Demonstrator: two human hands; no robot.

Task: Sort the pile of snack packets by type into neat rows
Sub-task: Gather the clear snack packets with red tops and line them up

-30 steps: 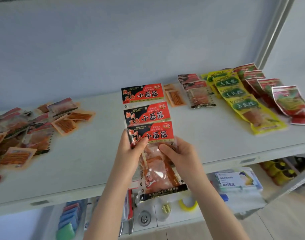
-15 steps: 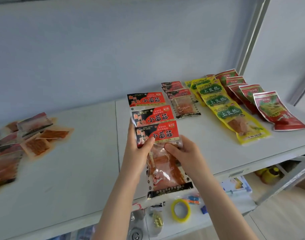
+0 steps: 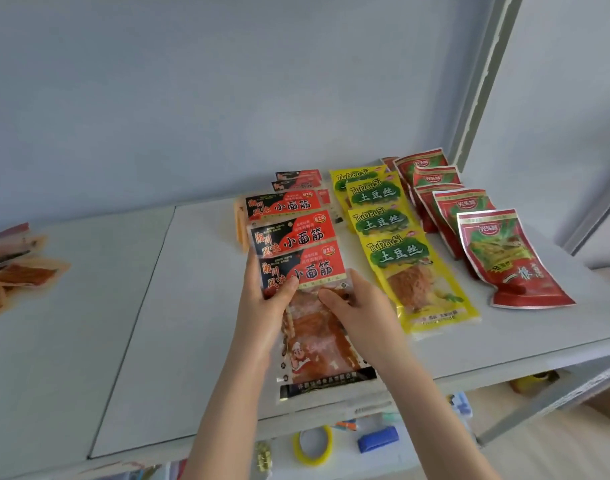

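The front packet (image 3: 317,327) of the red-and-black row lies near the front of the shelf (image 3: 504,362), overlapping the two matching packets (image 3: 289,233) behind it. Its lower end reaches the shelf's front lip.

The left hand (image 3: 265,306) pinches its left edge with the thumb on the printed label. The right hand (image 3: 362,313) grips the right edge with the thumb on the clear window.

From where I stand, the worry is that lip. If the glossy film is let go too far forward, it may slide off towards the yellow tape ring (image 3: 312,445) below. Pushed back too firmly, it could skew the stacked pair. The right hand is also just beside the yellow packets (image 3: 400,258) and might knock them crooked. The unsorted pile (image 3: 16,268) waits well apart on the left.
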